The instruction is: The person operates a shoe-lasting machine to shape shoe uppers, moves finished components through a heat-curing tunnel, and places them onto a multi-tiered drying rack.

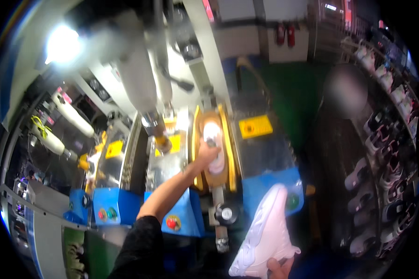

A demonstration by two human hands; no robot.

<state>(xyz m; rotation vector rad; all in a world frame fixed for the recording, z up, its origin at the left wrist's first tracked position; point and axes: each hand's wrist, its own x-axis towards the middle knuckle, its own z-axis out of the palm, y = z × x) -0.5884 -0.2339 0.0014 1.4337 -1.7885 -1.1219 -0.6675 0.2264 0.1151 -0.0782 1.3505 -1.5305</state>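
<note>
The left hand (209, 152) is reaching forward, its grip unclear. The right hand (280, 268), partly cropped, is clutching a pale shoe (266, 228).

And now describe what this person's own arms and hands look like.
The left hand is bare, with no glove. A dark, near-black sleeve covers the arm lower in the picture and ends short of the wrist, leaving much of the forearm uncovered. The right hand, only partly in view, shows no glove either; its sleeve, if any, is out of sight.
</note>
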